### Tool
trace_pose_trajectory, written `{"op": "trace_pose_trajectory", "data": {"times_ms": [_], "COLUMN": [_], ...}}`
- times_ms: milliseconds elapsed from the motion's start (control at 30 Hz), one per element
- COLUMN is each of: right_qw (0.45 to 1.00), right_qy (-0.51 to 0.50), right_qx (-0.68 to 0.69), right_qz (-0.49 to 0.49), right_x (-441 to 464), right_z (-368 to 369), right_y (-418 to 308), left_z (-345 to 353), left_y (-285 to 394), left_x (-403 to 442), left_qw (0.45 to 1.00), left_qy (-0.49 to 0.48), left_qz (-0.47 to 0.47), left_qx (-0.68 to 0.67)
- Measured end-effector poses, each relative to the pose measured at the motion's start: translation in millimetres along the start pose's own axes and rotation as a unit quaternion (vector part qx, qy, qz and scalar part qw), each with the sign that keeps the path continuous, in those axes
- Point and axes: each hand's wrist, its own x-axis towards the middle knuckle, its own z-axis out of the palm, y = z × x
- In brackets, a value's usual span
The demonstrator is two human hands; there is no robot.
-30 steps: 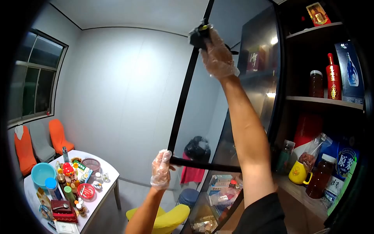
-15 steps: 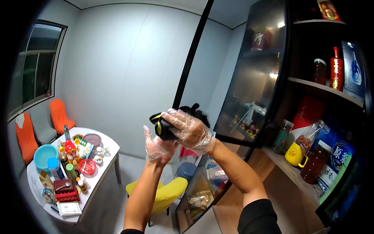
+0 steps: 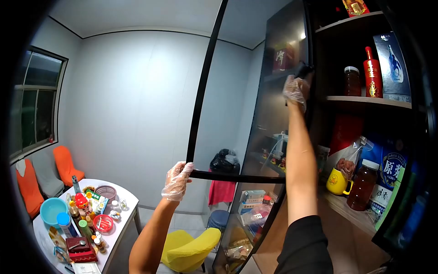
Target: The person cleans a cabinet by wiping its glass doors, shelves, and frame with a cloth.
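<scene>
Two hands, both in clear plastic gloves, both up at one glass door [image 3: 228,114] with a black frame [image 3: 204,77].

Left hand [image 3: 178,182]: clamped on the frame's lower outer corner, fingers curled round it, arm raised from below.

Right hand [image 3: 297,89]: closed on a black cloth [image 3: 303,69], arm stretched high. Cloth sits at the upper part of the door, by the frame's cabinet-side edge. Can't tell if it lies flat on the glass; the hand covers part of it.

Behind/below the pane: black plastic bag [image 3: 224,160], pink cloth [image 3: 222,192] hanging just under the bag, blue stool [image 3: 218,219], yellow chair [image 3: 189,249] in front of the stool.

Right side, open cabinet. Middle shelf [image 3: 365,101]: brown jar [image 3: 351,82], red bottle [image 3: 372,75], dark blue box [image 3: 392,66], standing in a row. Lower shelf: yellow mug [image 3: 338,182] beside a dark jar [image 3: 362,187] with a pale lid.

Left side: white table [image 3: 115,230], well apart from both hands, loaded with a teal basin [image 3: 54,211], red basket [image 3: 103,223], plus bottles between. Orange chair [image 3: 67,163] behind it, under the window [image 3: 39,96].
</scene>
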Motion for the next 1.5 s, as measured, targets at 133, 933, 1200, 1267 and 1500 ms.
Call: {"op": "trace_pose_trajectory", "data": {"times_ms": [133, 933, 1200, 1267, 1500], "right_qw": [0.977, 0.933, 0.809, 0.877, 0.983], "right_qy": [0.001, 0.065, -0.040, 0.058, 0.055], "right_qx": [0.160, 0.120, 0.341, 0.233, -0.030], "right_qz": [-0.140, -0.332, -0.478, -0.416, -0.174], "right_x": [-94.0, -206.8, -218.6, -176.7, -169.7], "right_z": [-40.4, -66.8, -77.5, -53.0, -34.3], "right_y": [-72.4, -95.4, -67.6, -18.2, 65.4], "left_z": [3.6, 15.6, 6.4, 8.4, 21.3], "left_y": [-2.0, -27.1, -24.8, -22.0, -27.1], "left_x": [-4.8, -2.6, 2.7, 1.8, -5.1], "left_qw": [0.999, 0.992, 0.993, 0.992, 0.985], "left_qy": [0.019, 0.059, 0.016, 0.018, 0.072], "left_qz": [0.028, 0.101, 0.119, 0.126, 0.151], "left_qx": [-0.023, -0.048, -0.016, -0.016, -0.046]}}
